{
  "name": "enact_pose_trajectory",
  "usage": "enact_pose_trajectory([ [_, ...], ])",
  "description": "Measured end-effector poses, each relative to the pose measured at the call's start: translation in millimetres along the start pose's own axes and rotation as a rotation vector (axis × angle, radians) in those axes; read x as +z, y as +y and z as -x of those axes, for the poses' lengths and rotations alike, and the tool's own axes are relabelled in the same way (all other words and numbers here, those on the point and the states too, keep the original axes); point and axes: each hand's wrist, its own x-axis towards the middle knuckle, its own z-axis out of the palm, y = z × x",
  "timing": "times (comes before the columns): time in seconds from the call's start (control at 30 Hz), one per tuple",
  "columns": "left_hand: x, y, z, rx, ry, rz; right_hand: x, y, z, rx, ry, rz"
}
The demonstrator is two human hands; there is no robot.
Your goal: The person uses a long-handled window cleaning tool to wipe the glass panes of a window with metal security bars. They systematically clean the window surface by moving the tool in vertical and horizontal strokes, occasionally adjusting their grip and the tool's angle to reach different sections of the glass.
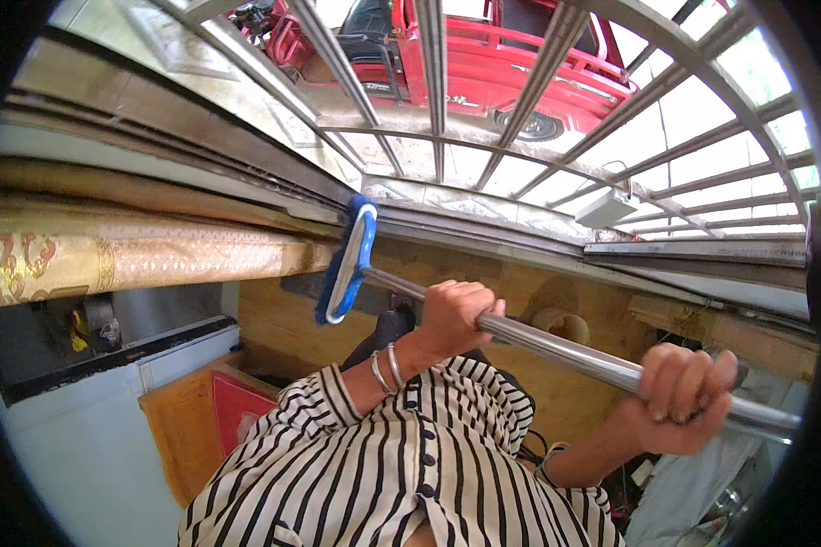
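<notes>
Both hands grip one long metal pole (564, 347) that runs slantwise across my front. My left hand (457, 316) closes around its middle, on the side nearer the brush head. Farther along, my right hand (686, 398) is wrapped around the pole near its other end, which reaches the right rim of the picture. At the far left end sits a blue-and-white brush head (349, 267) with dark blue bristles facing left. It hangs beside the window frame's corner and the end of a rolled patterned curtain (178, 258); whether it touches either, I cannot tell.
Metal window bars (435, 82) curve across the top, with a red cargo tricycle (465, 61) outside. A white box (607, 207) is fixed at the bars. Wood-grain panelling (287, 308) lies below the sill. A white cabinet (96, 424) stands left; clutter with plastic sheeting (691, 472) is at lower right.
</notes>
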Motion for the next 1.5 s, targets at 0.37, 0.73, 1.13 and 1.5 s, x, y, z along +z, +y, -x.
enact_pose_trajectory([
  [0.37, 13, -1, -3, -0.016, -0.115, 0.013, -24, 6, 1, 0.024, 0.063, -0.03],
  [0.73, 19, -51, -57, -0.014, -0.053, 0.084, -21, 51, -49, 0.105, 0.022, -0.119],
  [1.13, 4, -33, -71, -0.089, 0.109, 0.167, 49, 24, -77, 0.086, -0.024, 0.05],
  [1.5, -11, -81, -91, -0.156, 0.203, 0.129, 85, 82, -106, 0.146, 0.098, 0.115],
])
